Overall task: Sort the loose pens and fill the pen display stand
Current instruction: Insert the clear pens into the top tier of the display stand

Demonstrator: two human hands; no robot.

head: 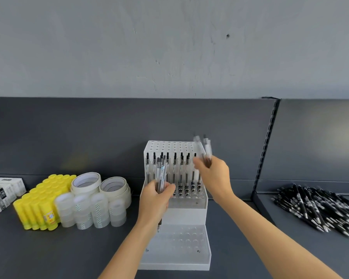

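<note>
left hand (pixel 157 198): curled round a bundle of clear pens (pixel 162 174), held as ready stock just in front of the stand's left side
right hand (pixel 214 176): pinching a few blurred loose pens (pixel 203 150), raised over the stand's back right corner, probably to feed them into holes
pen display stand (pixel 189 212): white, stepped, mid-shelf (pixel 69 248) against the back panel
standing pens (pixel 181 172): on the middle step, upright, with clickers up and tips down in the holes
bundle axis: near vertical, clickers up, with one tip showing below the wrist
loose pens axis: steep, tops leaning slightly left, seemingly clickers up
front tier (pixel 189 238): holes unfilled, judged the next place to stock
black pens (pixel 318 210): unsorted heap on the shelf's right section, slanting back-left to front-right, with tips mostly toward the front edge
</note>
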